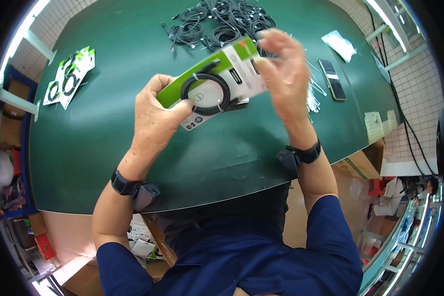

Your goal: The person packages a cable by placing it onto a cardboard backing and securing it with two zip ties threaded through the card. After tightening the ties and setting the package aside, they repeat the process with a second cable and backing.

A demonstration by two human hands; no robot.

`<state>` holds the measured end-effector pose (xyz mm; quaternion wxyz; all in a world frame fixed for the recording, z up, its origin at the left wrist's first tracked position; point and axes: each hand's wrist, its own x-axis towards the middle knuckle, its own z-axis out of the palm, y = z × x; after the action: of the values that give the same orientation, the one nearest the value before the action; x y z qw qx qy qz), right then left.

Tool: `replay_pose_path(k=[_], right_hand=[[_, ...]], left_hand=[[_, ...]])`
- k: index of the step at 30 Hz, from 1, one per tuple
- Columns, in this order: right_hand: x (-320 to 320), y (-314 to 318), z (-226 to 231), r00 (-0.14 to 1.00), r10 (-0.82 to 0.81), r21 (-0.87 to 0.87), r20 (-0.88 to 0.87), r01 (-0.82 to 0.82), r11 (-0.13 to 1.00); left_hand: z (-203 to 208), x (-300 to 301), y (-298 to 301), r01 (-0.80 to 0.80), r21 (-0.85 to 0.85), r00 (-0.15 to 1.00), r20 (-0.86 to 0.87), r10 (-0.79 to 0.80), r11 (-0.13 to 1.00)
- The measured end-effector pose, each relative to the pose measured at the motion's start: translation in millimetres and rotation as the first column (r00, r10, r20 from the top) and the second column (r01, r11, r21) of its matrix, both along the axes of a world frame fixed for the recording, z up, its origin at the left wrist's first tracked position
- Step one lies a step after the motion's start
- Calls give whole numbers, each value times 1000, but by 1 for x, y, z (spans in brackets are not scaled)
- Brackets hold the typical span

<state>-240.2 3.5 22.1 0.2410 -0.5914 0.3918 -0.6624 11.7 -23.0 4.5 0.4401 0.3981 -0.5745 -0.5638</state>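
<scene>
My left hand (155, 108) grips the left end of a green and white packaging card (246, 74), its thumb on the front. A black coiled cable (225, 93) sits on the card's face, bound with pale ties. The card is held tilted above the table, right end higher. By that right end my right hand (286, 81) is raised, thumb and fingers apart and slightly blurred. Its thumb is close to the card's edge; whether it touches I cannot tell. Part of a small white and dark object shows beneath the card.
On the green table (207, 170), a heap of black coiled cables (227, 24) lies at the far side. Several carded cables (69, 81) are at the left. White cable ties (313, 96), a phone (332, 80), a plastic bag (339, 46) and paper sheets (380, 126) lie right.
</scene>
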Motion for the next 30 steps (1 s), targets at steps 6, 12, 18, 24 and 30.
replay_pose_path(k=[6, 12, 18, 24, 30], right_hand=[[16, 23, 35, 652, -287, -375, -702, 4, 927], [35, 38, 28, 535, -8, -22, -845, -19, 1000], [27, 31, 17, 961, 208, 410, -185, -117, 905], [29, 27, 0, 948, 314, 443, -40, -265, 856], [22, 27, 4, 925, 373, 548, -76, -273, 790]], left_hand=[[19, -4, 15, 76, -497, 926, 357, 124, 865], [11, -6, 23, 84, -673, 921, 335, 201, 735], [17, -7, 15, -88, -672, 902, 259, 345, 735], [2, -10, 15, -60, -113, 990, -133, 45, 992], [5, -4, 11, 157, 148, 972, -196, -126, 977]])
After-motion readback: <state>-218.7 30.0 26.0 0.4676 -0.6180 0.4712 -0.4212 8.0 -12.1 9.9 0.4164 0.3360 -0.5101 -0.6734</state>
